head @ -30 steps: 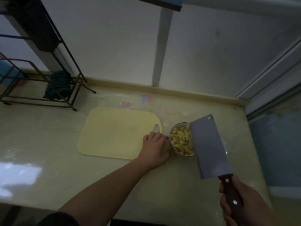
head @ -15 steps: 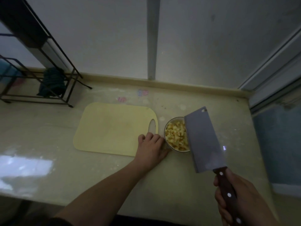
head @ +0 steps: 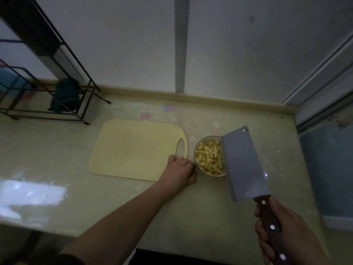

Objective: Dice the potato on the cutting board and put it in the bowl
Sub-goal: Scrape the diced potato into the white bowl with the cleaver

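A small bowl (head: 197,148) holds diced potato (head: 209,158) and stands just right of the bare yellow cutting board (head: 133,150). My left hand (head: 179,172) rests with loosely curled fingers on the board's near right corner, close beside the bowl, and holds nothing that I can see. My right hand (head: 275,230) grips the dark wooden handle of a cleaver (head: 243,165). The broad blade hangs tilted over the bowl's right side and hides that part of the rim.
A black wire rack (head: 76,104) with a dark cloth (head: 65,96) stands at the back left of the pale counter (head: 219,211). The wall runs along the back, a window frame lies at the right, and the counter's front edge is near me.
My left hand has drawn back a little from the bowl's rim onto the board's corner. The cleaver stays over the bowl. The view has shifted slightly.
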{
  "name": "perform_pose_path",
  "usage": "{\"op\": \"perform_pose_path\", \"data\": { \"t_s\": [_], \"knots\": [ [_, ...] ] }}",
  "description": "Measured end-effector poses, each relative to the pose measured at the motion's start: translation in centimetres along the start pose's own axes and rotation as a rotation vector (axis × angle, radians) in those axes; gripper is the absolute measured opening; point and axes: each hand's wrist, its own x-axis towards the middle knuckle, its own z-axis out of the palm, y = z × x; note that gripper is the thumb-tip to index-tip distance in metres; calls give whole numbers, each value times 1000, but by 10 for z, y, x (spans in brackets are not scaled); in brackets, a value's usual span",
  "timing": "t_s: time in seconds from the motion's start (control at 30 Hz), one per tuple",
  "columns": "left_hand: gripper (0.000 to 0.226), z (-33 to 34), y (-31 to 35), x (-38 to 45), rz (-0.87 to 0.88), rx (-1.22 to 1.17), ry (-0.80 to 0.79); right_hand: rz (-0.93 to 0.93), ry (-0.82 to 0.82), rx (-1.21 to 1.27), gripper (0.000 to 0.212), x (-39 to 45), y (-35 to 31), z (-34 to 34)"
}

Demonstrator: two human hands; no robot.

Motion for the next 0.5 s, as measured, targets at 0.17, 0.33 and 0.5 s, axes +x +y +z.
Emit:
{"op": "perform_pose_path", "data": {
  "t_s": [0.17, 0.33, 0.5],
  "knots": [
    [16, -14, -26, -12, -63, -122, 15, -12, -19, 14, 42, 0, 0, -1],
    [24, -36, -68, -36, -241, -40, -2, -40, 6, -10, 43, 2, 5, 1],
    [25, -42, -62, -37, -234, -50, 59, -55, 25, -24, 44, 4, 9, 0]
  ]
}}
